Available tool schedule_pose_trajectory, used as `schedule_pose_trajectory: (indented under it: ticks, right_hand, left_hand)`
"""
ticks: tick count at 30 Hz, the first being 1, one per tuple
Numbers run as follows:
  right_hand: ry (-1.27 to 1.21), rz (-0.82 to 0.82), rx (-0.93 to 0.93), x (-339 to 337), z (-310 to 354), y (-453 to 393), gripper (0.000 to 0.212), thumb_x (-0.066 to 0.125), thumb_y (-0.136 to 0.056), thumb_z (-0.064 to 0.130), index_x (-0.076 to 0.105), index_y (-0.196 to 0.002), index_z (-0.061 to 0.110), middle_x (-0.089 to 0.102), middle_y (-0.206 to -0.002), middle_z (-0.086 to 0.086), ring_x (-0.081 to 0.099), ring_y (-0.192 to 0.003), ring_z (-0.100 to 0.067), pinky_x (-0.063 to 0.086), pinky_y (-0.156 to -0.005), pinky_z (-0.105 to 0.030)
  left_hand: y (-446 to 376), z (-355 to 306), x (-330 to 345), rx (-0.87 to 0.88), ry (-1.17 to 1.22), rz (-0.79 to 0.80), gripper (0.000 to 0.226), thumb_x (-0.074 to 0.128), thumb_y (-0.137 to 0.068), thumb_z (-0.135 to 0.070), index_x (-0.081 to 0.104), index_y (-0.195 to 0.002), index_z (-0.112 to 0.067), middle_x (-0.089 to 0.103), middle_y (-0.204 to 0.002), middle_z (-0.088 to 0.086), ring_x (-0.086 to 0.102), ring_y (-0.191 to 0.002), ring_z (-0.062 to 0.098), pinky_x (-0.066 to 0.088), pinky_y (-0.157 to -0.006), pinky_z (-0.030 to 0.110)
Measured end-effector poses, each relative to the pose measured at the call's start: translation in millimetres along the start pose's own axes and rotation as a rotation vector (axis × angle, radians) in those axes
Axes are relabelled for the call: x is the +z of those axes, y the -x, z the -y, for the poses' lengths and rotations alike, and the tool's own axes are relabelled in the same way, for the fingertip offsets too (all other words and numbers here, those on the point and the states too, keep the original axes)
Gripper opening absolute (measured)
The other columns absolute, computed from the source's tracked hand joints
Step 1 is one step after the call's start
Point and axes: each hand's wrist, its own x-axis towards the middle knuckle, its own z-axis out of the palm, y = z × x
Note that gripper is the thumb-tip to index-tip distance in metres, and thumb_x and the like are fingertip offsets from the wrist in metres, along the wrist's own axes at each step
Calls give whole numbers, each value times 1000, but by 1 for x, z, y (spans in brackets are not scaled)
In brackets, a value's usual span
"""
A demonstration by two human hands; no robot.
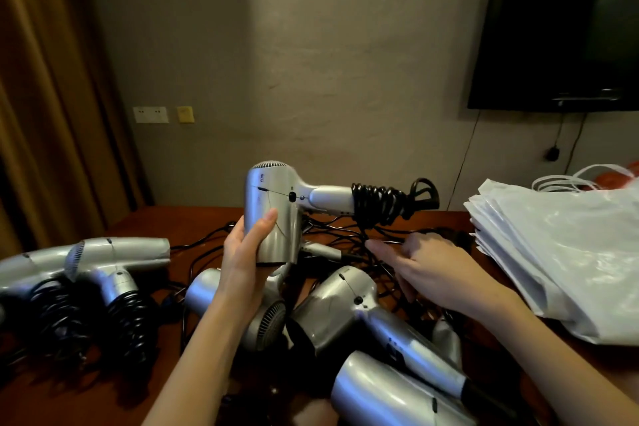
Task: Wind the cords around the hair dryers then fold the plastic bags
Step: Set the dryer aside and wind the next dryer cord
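Seven silver plastic hair dryers can be counted, though the pile may hide more. The left hand (pixel 247 263) grips one raised silver hair dryer (pixel 273 214) by its rounded barrel, fingers curled round the smooth shell, the grilled end pointing up and the handle pointing right. A black cord (pixel 375 201) is coiled in tight glossy loops around that handle, with a loose loop sticking out at the handle's far right end. A strand of the cord drops from the coils to the right hand (pixel 428 270), which pinches it between thumb and fingertips just above the table. At the near left lie two wound hair dryers (pixel 114 266), side by side, each with its black cord spiralled round the handle. In the middle and near right sits a heap of four unwound hair dryers (pixel 339 308), barrels and handles crossing one another, one showing a round slatted rear grille. Under and behind them a tangle of loose black cords (pixel 332 228) spreads over the dark reddish-brown wooden table (pixel 179 218). At the right, a stack of white crinkled plastic bags (pixel 560 252) lies flat on the table, too many thin layers to count, with white loop handles at the far end. On the grey wall hang a black flat television (pixel 553 38) and two socket plates (pixel 150 114), and a brown curtain (pixel 41 97) hangs at the left.
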Motion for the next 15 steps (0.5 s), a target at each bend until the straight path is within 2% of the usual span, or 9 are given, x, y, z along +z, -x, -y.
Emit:
schedule_pose_trajectory:
  ticks: [2,4,6,8,10,11,13,14,15]
  right_hand:
    - [-77,4,-20,2,1,0,81,28,-82,76,62,-52,9,56,-51,0,56,-52,-14,47,-64,-29]
    - [-253,85,-53,4,2,-3,70,36,-86,68,65,-54,13,43,-39,4,42,-38,-12,39,-51,-26]
    - [-366,196,-109,4,2,-7,55,39,-91,58,68,-61,22,39,-40,10,39,-42,-7,37,-53,-24]
    - [-398,260,-136,-5,3,-9,41,40,-95,48,68,-70,33,45,-49,13,43,-48,-1,38,-57,-18]
    - [-335,238,-95,-9,0,-7,46,41,-100,39,62,-60,47,48,-56,11,48,-51,3,39,-60,-11]
    - [-307,230,-61,-10,0,-8,48,42,-101,36,59,-57,45,48,-58,10,49,-54,3,39,-64,-11]
    - [-280,301,129,1,-17,-4,37,45,-100,34,52,-64,34,48,-63,8,51,-64,-7,42,-72,-21]
    - [-241,332,229,7,-22,-4,32,48,-99,33,54,-69,24,49,-65,7,54,-70,-15,43,-71,-24]
    - [-192,305,251,10,-24,-5,26,53,-97,31,60,-76,16,52,-67,6,57,-77,-20,46,-69,-25]
  left_hand:
    - [0,-1,-1,-36,-12,42,52,68,-73,-40,64,-113,-8,72,-88,11,69,-78,22,57,-62,28]
    - [0,-1,-3,-71,0,71,62,71,-66,-48,66,-114,-8,71,-98,16,68,-86,27,56,-74,35]
    - [1,-2,-4,-95,17,106,65,71,-63,-50,67,-113,-9,69,-101,17,68,-87,26,53,-79,39]
    - [1,-3,-4,-123,22,139,70,71,-61,-50,64,-115,-6,68,-99,17,69,-82,25,54,-75,37]
    - [3,-4,-2,-150,20,166,73,72,-59,-49,64,-113,-1,68,-93,18,69,-72,24,57,-63,31]
    - [3,-4,-2,-153,12,179,72,72,-58,-49,65,-110,1,68,-90,19,68,-69,23,57,-60,28]
    - [4,-4,-1,-152,-10,195,71,72,-57,-49,67,-105,3,68,-84,20,68,-66,24,55,-56,27]
    - [5,-5,-1,-156,-18,204,72,72,-56,-49,66,-104,4,68,-82,20,67,-64,24,55,-55,27]
    - [6,-5,-1,-158,-25,215,72,72,-55,-49,65,-104,3,68,-79,18,67,-63,24,54,-53,27]
